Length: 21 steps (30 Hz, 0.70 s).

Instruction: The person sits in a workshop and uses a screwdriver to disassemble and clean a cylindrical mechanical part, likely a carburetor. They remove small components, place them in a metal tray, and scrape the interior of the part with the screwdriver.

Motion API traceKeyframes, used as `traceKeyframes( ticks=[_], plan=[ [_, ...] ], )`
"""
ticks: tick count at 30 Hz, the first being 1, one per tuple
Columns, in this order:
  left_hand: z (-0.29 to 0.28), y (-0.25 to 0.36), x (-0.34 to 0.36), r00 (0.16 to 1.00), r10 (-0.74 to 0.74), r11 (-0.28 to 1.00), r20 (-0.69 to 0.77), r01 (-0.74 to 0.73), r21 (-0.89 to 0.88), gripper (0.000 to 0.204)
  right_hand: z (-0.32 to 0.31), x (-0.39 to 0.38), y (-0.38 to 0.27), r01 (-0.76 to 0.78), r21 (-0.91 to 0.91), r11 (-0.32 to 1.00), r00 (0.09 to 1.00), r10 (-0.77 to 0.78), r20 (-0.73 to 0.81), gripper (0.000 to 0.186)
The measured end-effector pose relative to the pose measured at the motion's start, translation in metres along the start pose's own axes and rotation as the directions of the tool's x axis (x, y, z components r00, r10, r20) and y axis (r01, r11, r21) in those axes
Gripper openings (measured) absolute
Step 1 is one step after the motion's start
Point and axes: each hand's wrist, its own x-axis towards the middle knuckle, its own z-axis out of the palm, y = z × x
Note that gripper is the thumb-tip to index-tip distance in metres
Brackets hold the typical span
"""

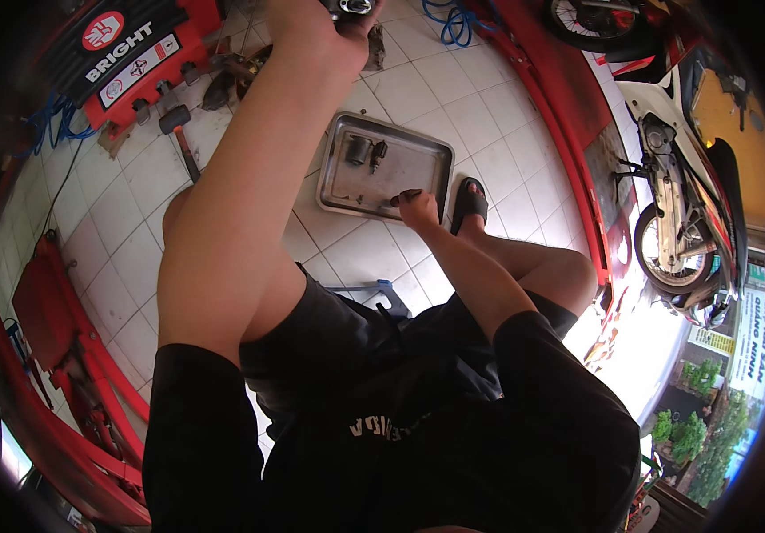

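My left hand [360,34] is at the top edge of the view, partly cut off, at the end of my outstretched arm. Its visible fingers curl around a silver metal part [353,6], of which only the lower end shows. My right hand [419,210] is closed over the near rim of a shallow metal tray [384,211]. Something small and dark pokes out of its fingers, too indistinct to name. In the tray lie a grey metal cylinder [359,149] and a slim dark metal part [379,155], with several small pieces near the close side.
A mallet [175,122] lies left of my arm near a red and black case [120,53]. Red metal lift frames [569,151] flank the tiled floor. A motorbike [676,204] stands at right. Blue hose [458,22] coils at the top. My sandalled foot [470,206] is beside the tray.
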Motion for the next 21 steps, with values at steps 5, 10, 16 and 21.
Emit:
traceKeyframes(
  ticks=[5,10,16,21],
  plan=[
    [-0.004,-0.002,0.002,0.999,-0.005,0.999,0.039,0.003,0.033,0.02,0.017,-0.009,0.002,-0.016,-0.028,0.999,0.999,0.015,-0.036,0.022],
    [-0.004,-0.003,0.003,0.999,-0.001,0.999,0.035,-0.001,0.047,0.021,0.008,-0.024,-0.027,0.115,0.129,0.985,0.99,-0.124,0.066,0.024],
    [0.001,0.0,0.001,1.0,0.002,1.0,-0.019,-0.001,0.026,0.021,-0.007,-0.018,-0.047,0.093,0.1,0.991,0.995,-0.096,0.029,0.026],
    [0.006,-0.001,-0.009,0.999,0.013,0.999,-0.041,-0.011,0.043,0.021,-0.003,-0.016,-0.048,0.03,0.114,0.993,0.997,-0.038,0.063,0.024]
  ],
)
